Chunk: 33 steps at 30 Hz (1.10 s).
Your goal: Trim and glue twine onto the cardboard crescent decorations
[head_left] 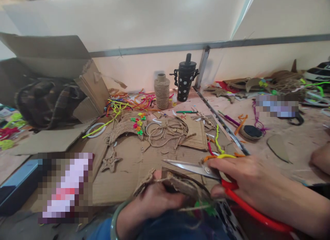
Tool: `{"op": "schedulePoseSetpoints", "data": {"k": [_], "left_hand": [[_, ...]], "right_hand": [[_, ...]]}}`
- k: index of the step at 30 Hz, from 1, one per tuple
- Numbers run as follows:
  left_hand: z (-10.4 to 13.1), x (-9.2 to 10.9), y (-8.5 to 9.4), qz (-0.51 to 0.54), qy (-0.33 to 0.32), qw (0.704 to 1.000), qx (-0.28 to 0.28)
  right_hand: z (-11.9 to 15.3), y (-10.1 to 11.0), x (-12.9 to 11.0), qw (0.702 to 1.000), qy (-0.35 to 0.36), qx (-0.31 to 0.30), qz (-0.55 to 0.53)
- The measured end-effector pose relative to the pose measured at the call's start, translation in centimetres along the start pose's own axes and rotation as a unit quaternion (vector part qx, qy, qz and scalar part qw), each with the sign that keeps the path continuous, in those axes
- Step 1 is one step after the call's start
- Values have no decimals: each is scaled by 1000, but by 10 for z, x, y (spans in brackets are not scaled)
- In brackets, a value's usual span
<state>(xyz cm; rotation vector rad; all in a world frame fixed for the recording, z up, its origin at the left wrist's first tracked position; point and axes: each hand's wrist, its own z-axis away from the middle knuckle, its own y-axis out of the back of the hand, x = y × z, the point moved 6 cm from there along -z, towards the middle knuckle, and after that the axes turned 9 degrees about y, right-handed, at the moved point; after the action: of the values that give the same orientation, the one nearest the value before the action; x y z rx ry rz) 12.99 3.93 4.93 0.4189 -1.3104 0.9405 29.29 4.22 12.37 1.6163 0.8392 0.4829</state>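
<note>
My right hand (260, 183) grips a pair of scissors (192, 167) with red handles. Their blades look nearly closed and point left, just above a piece of cardboard (184, 185) partly covered with twine. This piece is in my left hand (157, 200), its fingers wrapped around the near side. Beneath the right end of the cardboard, something green and pink (206, 208) shows, blurred. On the cardboard sheet (123, 188) beyond lie a twine-wrapped crescent (122, 130) with coloured flowers and a small twine star (110, 162).
A twine spool (162, 94) and a black flowered tumbler (185, 82) stand at the back. To the left, an open cardboard box (89, 85) holds a dark bag (51, 100). Loose twine (167, 130) and pipe cleaners (123, 104) litter the table. Another person's hand (321, 161) rests at right.
</note>
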Motion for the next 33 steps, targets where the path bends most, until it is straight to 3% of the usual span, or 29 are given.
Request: {"op": "schedulePoseSetpoints", "data": {"k": [3, 5, 7, 9, 14, 20, 23, 27, 29, 33], "left_hand": [[-2, -10, 6, 58, 11, 998, 26], [-3, -17, 17, 120, 19, 989, 87], [-2, -20, 27, 173, 14, 973, 152], [1, -17, 33, 221, -11, 956, 190], [9, -10, 38, 317, -53, 924, 206], [13, -18, 51, 368, -93, 893, 242], [16, -18, 56, 388, -101, 873, 277], [20, -18, 61, 412, -82, 853, 309], [20, -19, 63, 419, -68, 850, 311], [20, -16, 65, 433, -77, 831, 341]], "right_hand": [[-2, -2, 24, 998, -54, -11, -11], [-4, -11, 49, 986, -151, -54, 39], [-7, -22, 68, 974, -201, -77, 69], [-9, -36, 82, 967, -225, -95, 77], [-10, -69, 90, 969, -216, -106, 53], [-25, -83, 76, 986, -155, -64, -17], [-33, -69, 58, 990, -130, -17, -56], [-39, -47, 11, 981, -64, 27, -181], [-41, -48, -12, 933, -57, 63, -349], [-51, -74, -36, 849, -90, 134, -503]]}}
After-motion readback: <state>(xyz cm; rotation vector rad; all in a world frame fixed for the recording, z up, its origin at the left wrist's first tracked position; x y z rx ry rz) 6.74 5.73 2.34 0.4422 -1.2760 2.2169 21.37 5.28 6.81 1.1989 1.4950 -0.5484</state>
